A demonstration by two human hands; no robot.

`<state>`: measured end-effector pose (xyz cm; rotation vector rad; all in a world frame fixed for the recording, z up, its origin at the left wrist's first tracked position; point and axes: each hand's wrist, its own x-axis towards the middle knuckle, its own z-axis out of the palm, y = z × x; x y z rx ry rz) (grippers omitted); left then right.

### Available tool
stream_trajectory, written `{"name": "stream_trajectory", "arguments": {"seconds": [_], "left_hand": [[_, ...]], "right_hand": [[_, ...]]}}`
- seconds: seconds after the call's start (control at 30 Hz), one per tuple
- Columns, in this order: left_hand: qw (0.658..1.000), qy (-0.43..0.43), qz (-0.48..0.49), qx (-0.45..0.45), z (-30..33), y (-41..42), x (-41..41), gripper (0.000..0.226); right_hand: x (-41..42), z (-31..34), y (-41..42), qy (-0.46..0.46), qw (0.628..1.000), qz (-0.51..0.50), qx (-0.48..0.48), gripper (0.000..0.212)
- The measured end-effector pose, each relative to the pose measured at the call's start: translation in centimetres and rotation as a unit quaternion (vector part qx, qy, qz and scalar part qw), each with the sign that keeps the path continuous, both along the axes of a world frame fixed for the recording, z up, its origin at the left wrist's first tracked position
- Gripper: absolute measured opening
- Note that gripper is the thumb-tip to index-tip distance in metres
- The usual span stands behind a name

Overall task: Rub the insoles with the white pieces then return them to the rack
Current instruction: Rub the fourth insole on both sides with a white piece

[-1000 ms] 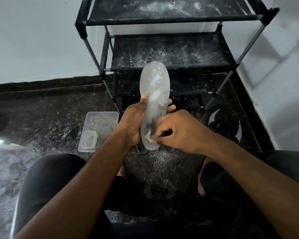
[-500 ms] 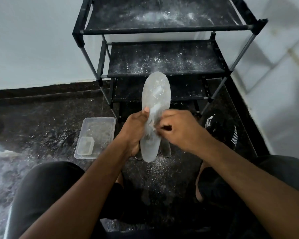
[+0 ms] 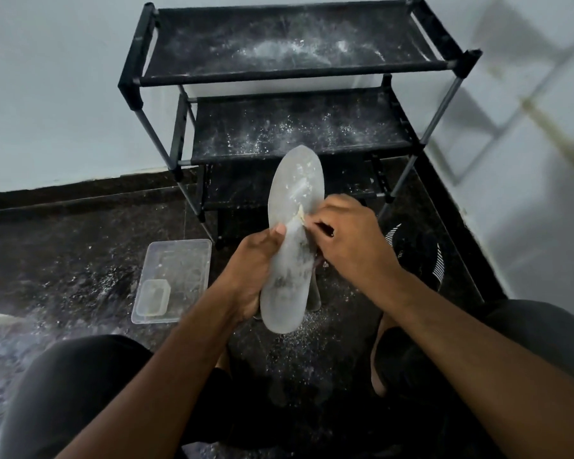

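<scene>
We see a pale grey, translucent insole point(image 3: 290, 246) held upright in the air in front of the black rack point(image 3: 299, 74), its rounded toe end pointing up and overlapping the front edge of the second shelf. Its upper half carries white smears and flecks; the lower half shows darker grey mottling. Our left hand point(image 3: 256, 270) grips it from the left side and behind, fingers curled shut around its middle and the thumb laid on the front face. Our right hand point(image 3: 348, 240) pinches a small white piece point(image 3: 300, 216) between closed fingertips and presses it against the insole's right side, just above the middle.

Most of the white piece is hidden inside the pinch, so we cannot make out its shape. Behind the insole's lower end something pale and narrow pokes out, possibly another insole; we cannot tell. The rack's shelves are dusted with white powder, and its lowest levels are hidden behind the hands. On the dark speckled floor point(image 3: 63, 246), left of the hands, sits a clear plastic container point(image 3: 183, 260) with a smaller tub point(image 3: 153, 298) in its near corner. A dark striped shoe point(image 3: 418, 256) lies by the rack's right legs, partly covered by the right wrist.
</scene>
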<state>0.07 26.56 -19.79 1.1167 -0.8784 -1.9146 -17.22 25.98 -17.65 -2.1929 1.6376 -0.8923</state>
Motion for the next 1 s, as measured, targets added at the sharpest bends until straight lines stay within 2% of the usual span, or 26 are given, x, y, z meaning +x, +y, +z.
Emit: {"name": "stream_trajectory", "arguments": {"seconds": [0.13, 0.27, 0.43, 0.57, 0.7, 0.87, 1.0], "left_hand": [[0.999, -0.030, 0.001, -0.017, 0.1, 0.2, -0.5, 0.030], [0.999, -0.025, -0.014, -0.027, 0.0, 0.1, -0.5, 0.029], [1.000, -0.010, -0.018, -0.021, -0.1, 0.2, -0.5, 0.026], [0.999, -0.008, -0.031, -0.016, -0.1, 0.1, -0.5, 0.029], [1.000, 0.008, -0.025, -0.007, -0.4, 0.1, -0.4, 0.026], [0.999, 0.015, -0.028, -0.007, 0.0, 0.0, -0.5, 0.029], [0.997, 0.074, -0.013, 0.032, 0.0, -0.1, -0.3, 0.037]], "right_hand": [[1.3, -1.1, 1.4, 0.012, 0.995, 0.094, 0.030, 0.012], [0.0, -1.1, -0.4, -0.012, 1.000, -0.016, -0.006, 0.013], [1.0, -1.0, 0.8, -0.012, 0.998, 0.064, 0.006, 0.009], [-0.3, -0.8, -0.4, -0.033, 0.998, -0.038, -0.036, 0.010], [1.1, -1.1, 0.9, -0.023, 0.998, 0.063, -0.006, 0.007], [0.0, -0.9, -0.5, -0.076, 0.997, -0.017, -0.006, 0.011], [0.9, -1.0, 0.6, -0.050, 0.996, 0.060, 0.029, 0.015]]}}
